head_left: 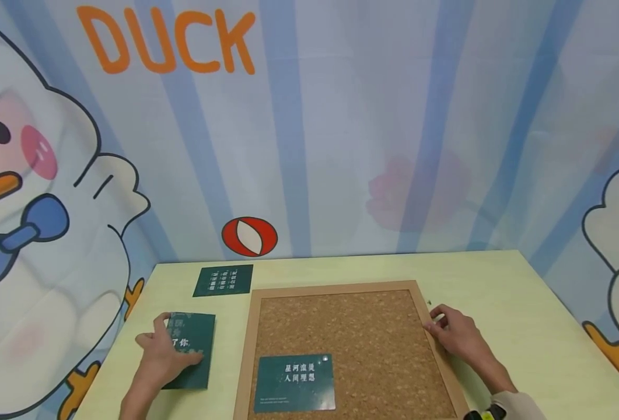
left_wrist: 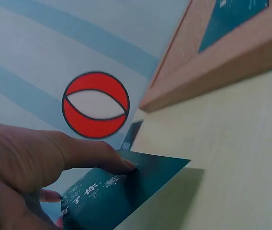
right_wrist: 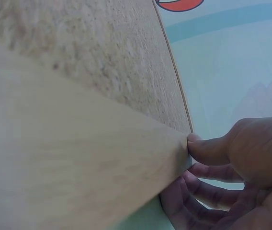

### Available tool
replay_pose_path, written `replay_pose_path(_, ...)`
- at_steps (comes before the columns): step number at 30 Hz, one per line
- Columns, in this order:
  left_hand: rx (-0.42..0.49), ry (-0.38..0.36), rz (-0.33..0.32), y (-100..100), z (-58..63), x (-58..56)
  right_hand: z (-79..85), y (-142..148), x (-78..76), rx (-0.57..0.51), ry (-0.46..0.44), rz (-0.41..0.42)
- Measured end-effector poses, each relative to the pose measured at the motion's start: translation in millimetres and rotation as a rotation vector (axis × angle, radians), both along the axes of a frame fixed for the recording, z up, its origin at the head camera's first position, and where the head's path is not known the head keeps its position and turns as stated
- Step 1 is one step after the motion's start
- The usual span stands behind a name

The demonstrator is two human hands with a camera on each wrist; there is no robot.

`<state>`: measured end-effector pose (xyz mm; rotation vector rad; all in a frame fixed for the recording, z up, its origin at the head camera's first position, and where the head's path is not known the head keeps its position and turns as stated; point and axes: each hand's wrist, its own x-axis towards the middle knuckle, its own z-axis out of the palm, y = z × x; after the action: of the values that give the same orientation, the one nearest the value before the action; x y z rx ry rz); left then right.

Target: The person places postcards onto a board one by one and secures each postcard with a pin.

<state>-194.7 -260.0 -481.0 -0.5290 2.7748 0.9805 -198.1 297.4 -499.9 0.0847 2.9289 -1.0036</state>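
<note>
At the left of the table my left hand [head_left: 163,357] holds a dark green card [head_left: 199,335] printed with white characters. In the left wrist view its thumb presses on the face of the card [left_wrist: 121,191], which is tilted and casts a shadow on the table. My right hand [head_left: 458,333] grips the right side of a wood-framed cork board [head_left: 372,332]. In the right wrist view the thumb lies on the frame's edge, with the fingers [right_wrist: 208,187] curled at its side below. Another green card [head_left: 294,385] lies on the cork at lower left, with a small pin [head_left: 325,359] at its top right corner.
A third green card [head_left: 223,280] lies behind the left hand, near the back edge of the pale yellow table [head_left: 540,326]. A curtain [head_left: 341,146] printed with ducks and blue stripes hangs behind the table. A small dark green speck [head_left: 429,303] sits beside the board's right side.
</note>
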Motion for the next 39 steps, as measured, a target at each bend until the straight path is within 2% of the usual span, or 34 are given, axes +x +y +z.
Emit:
replay_pose_path(7, 0.08, 0.049, -0.051, 35, 18.7, -7.5, -0.4, -1, 1.3, -0.003, 0.005, -0.016)
replay_pose_path(11, 0.119, 0.094, -0.088, 56, 20.8, -12.7, -2.8, -1, 1.2, -0.006, 0.011, -0.016)
replay_pose_path(22, 0.127, 0.194, -0.192, 109, 12.9, -21.4, -3.5, -2, 0.8, 0.003, 0.009, -0.03)
replay_pose_path(30, 0.137, 0.206, -0.239, 131, 4.1, -25.1, -3.3, -2, 3.4, 0.0, 0.013, -0.032)
replay_pose_path(39, 0.17, 0.218, -0.284, 164, 0.0, -26.3, -0.6, -3, 4.1, -0.007, 0.002, -0.033)
